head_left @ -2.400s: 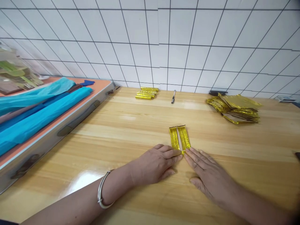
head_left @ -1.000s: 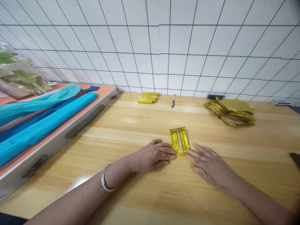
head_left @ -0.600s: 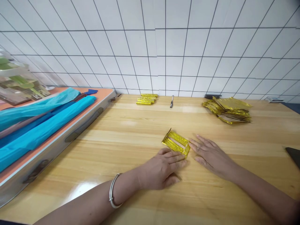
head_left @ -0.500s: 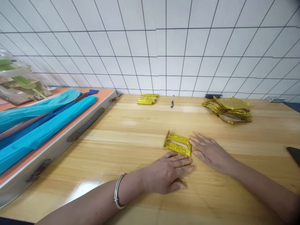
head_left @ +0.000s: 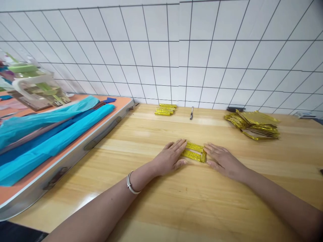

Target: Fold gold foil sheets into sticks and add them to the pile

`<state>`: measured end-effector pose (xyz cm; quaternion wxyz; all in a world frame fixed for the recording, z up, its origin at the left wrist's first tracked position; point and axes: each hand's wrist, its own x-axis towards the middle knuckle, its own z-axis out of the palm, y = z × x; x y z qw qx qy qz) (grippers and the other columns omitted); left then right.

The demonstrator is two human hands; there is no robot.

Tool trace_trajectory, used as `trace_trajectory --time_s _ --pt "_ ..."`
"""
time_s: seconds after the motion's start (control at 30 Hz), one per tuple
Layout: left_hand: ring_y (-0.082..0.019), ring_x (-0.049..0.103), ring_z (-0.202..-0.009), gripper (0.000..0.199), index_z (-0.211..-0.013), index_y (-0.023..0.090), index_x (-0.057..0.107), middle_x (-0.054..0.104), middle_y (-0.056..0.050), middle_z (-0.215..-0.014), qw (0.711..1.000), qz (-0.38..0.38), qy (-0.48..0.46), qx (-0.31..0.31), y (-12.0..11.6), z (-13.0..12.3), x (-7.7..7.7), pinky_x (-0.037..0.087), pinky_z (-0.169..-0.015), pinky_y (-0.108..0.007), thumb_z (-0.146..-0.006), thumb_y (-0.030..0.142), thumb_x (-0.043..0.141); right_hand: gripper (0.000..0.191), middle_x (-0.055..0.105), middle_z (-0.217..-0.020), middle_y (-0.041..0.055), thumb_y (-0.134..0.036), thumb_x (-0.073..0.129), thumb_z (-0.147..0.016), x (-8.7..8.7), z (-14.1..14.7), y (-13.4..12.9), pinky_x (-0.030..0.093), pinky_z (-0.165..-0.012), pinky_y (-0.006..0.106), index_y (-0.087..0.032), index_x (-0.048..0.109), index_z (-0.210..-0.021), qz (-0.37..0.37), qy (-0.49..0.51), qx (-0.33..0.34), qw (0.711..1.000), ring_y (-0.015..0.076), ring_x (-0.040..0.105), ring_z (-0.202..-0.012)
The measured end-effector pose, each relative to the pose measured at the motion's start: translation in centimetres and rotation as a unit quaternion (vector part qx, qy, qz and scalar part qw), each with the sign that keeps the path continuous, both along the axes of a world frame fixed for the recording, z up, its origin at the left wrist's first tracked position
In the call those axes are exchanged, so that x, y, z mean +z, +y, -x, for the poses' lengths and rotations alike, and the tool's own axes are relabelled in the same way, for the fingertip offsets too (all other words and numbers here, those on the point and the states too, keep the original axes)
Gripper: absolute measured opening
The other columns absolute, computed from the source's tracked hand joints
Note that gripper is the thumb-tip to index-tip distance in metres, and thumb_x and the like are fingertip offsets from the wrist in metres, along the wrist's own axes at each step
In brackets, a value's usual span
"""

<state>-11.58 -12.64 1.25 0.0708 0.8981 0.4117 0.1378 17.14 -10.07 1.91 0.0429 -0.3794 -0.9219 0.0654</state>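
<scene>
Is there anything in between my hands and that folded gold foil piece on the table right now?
No, nothing visible. The left hand lies flat over the left end of the folded gold foil piece and the right hand touches its right end. The wooden table around them shows nothing else close by.

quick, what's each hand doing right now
Left hand: open, flat, fingers pressing the left end of the gold foil.
Right hand: open, fingertips at the foil's right end.
</scene>
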Motion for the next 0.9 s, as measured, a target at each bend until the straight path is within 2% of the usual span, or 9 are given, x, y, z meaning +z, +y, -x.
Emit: trace_trajectory --time_s 0.17,0.3,0.47,0.57,0.67,0.8,0.9 --pt "-0.027 0.016 -0.136 0.069 -0.141 0.014 0.021 0.024 -0.015 -0.145 0.999 -0.017 0.041 0.012 -0.3 -0.9 -0.2 0.018 -0.107 -0.048 -0.089 0.059 0.027 0.052 0.04 -0.139 0.0122 -0.043 0.026 -0.093 -0.2 1.7 -0.3 0.03 -0.105 0.042 -0.013 0.045 -0.131 -0.022 0.027 -0.047 0.998 0.0232 0.034 -0.129" --pt "-0.027 0.016 -0.136 0.072 -0.14 0.011 0.024 0.027 -0.017 -0.144 0.998 -0.035 0.052 0.021 -0.2 -1.3 -0.5 0.018 -0.106 -0.046 -0.088 0.061 0.026 0.059 0.03 -0.144 0.0147 -0.046 0.025 -0.092 -1.3 3.6 -1.4 0.027 -0.107 0.042 -0.009 0.033 -0.137 -0.048 0.027 -0.063 0.997 0.0241 0.026 -0.133" --pt "-0.027 0.019 -0.135 0.074 -0.139 0.01 0.025 0.028 -0.018 -0.143 0.997 -0.043 0.058 0.022 -0.2 -1.4 -0.6 0.02 -0.105 -0.043 -0.087 0.062 0.026 0.066 0.016 -0.149 0.0146 -0.052 0.025 -0.091 -2.4 3.8 -1.1 0.022 -0.108 0.045 -0.01 0.021 -0.142 -0.063 -0.001 -0.021 0.998 0.0261 0.012 -0.136" --pt "-0.027 0.024 -0.133 0.072 -0.14 0.013 0.025 0.029 -0.016 -0.143 0.997 -0.039 0.061 0.013 0.4 -1.0 -0.2 0.025 -0.102 -0.042 -0.087 0.062 0.028 0.065 0.015 -0.149 0.0129 -0.051 0.025 -0.091 -2.0 2.8 0.3 0.021 -0.109 0.043 -0.012 0.019 -0.143 -0.048 -0.004 0.02 0.999 0.0242 0.013 -0.136" --pt "-0.025 0.034 -0.127 0.062 -0.139 0.019 0.027 0.034 -0.012 -0.142 0.997 -0.021 0.067 -0.025 1.6 -0.2 0.5 0.029 -0.099 -0.04 -0.089 0.055 0.03 0.065 0.015 -0.149 0.0121 -0.052 0.026 -0.091 -1.2 2.0 1.7 0.021 -0.11 0.041 -0.013 0.019 -0.143 -0.027 -0.012 0.058 0.998 0.0232 0.015 -0.136" --pt "-0.021 0.041 -0.12 0.057 -0.14 0.02 0.023 0.043 -0.01 -0.135 0.997 -0.004 0.043 -0.056 2.8 0.7 1.2 0.033 -0.098 -0.037 -0.09 0.044 0.038 0.066 0.016 -0.149 0.0119 -0.052 0.029 -0.091 -0.8 1.5 2.5 0.021 -0.109 0.041 -0.015 0.017 -0.144 -0.02 -0.003 0.073 0.997 0.0236 0.016 -0.136" --pt "-0.021 0.042 -0.12 0.05 -0.135 0.02 0.031 0.046 -0.009 -0.132 0.998 -0.011 0.024 -0.056 2.8 0.9 1.2 0.034 -0.098 -0.037 -0.09 0.039 0.04 0.065 0.017 -0.149 0.0114 -0.051 0.032 -0.09 -1.0 1.5 2.4 0.022 -0.109 0.041 -0.015 0.018 -0.143 -0.027 0.004 0.078 0.997 0.0233 0.017 -0.136"
